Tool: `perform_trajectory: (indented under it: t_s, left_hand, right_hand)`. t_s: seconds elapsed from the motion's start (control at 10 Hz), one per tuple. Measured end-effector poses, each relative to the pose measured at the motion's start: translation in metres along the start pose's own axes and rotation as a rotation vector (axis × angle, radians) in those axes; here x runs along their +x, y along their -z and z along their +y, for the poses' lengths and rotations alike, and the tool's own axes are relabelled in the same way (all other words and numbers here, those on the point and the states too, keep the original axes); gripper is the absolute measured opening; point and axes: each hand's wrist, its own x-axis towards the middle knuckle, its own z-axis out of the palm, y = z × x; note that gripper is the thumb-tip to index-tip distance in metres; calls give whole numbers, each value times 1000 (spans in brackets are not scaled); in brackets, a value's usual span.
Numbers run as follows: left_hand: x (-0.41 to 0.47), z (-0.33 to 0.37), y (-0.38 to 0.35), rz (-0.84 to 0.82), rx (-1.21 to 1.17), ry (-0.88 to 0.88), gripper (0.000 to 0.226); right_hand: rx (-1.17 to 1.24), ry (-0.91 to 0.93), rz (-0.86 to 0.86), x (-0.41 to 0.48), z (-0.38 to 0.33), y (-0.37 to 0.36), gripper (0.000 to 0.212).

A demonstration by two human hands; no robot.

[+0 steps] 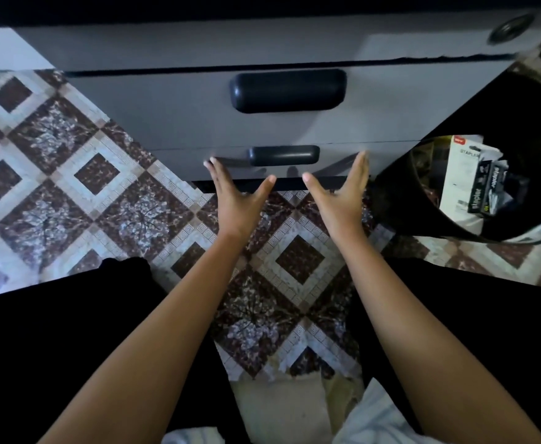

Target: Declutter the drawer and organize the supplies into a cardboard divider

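1. grey drawer fronts are filling the view ahead of both hands; the lowest drawer (294, 163) is sitting shut, flush with the fronts above it
2. left hand (235, 200) is reaching forward with fingers straight and spread, thumb angled inward, fingertips pressing flat on the lowest drawer front just left of its dark handle (284, 155); it is holding nothing
3. right hand (346, 195) is mirroring it, fingers stretched together and thumb splayed inward, fingertips touching the same front just right of the handle; it is also gripping nothing
4. between the two hands the small handle is lying untouched, and a larger dark handle (288, 90) is sitting on the drawer above, beyond the fingertips
5. to the right of the right hand a black bin (400, 187) is tilting toward the viewer, with a white stapler box (461, 184) showing inside among other scraps
6. under both forearms a patterned tile floor (70, 187) of brown and cream diamonds is spreading out, and dark trouser legs are flanking the arms on either side
7. no cardboard divider is showing anywhere near the hands
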Motion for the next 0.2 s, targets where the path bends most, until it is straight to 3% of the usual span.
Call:
perform_trajectory:
  t_s: [0.1,0.2]
  left_hand:
    - [-3,0,8,26,7,5,103]
    - [-9,-6,18,-12,-107,28,115]
  right_hand:
    - [19,-25,-8,-4,0,7,99]
    - [62,-65,-26,-23,-3,13,98]
